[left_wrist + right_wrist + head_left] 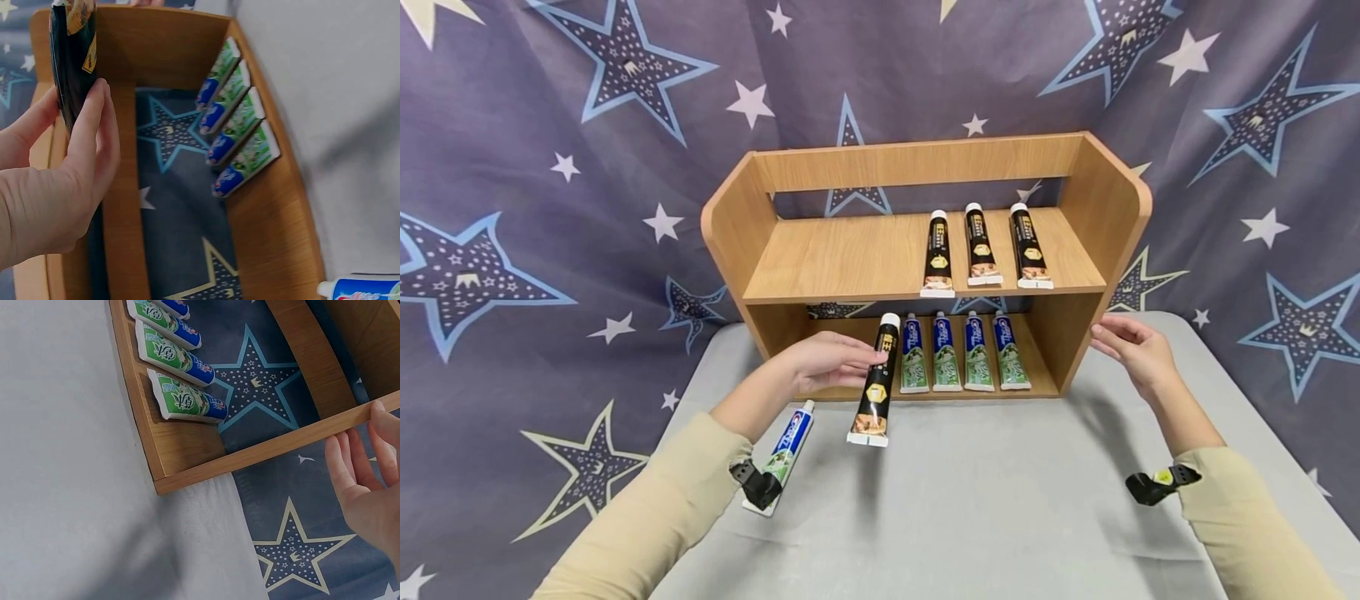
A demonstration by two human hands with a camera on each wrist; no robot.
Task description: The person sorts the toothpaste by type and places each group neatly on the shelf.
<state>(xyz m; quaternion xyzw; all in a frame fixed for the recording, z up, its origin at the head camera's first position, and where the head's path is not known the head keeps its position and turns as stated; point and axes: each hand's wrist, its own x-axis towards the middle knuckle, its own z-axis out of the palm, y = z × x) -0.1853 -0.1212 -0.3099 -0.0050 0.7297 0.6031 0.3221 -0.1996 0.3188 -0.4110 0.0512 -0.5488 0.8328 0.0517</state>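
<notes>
My left hand (pixel 835 362) pinches a black toothpaste tube (pixel 877 383) between thumb and fingers, cap end up, in front of the lower shelf's left part. In the left wrist view the same black tube (pixel 74 59) shows edge-on. At the far right, my right hand (pixel 1138 354) grips the side panel of the wooden shelf (pixel 1086 333); the right wrist view has the thumb on the panel's edge and fingers (pixel 340 465) against its outer face. Three black toothpaste tubes (pixel 979 242) lie on the upper shelf's right half. Several blue-and-green toothpaste tubes (pixel 946 354) line the lower shelf.
Another blue-and-green toothpaste tube (pixel 790 442) lies on the grey tabletop (pixel 970 500), partly hidden by the left wrist's strap. Bare wood shows on the upper shelf's left half (pixel 835 258). A star-patterned curtain (pixel 880 75) hangs behind.
</notes>
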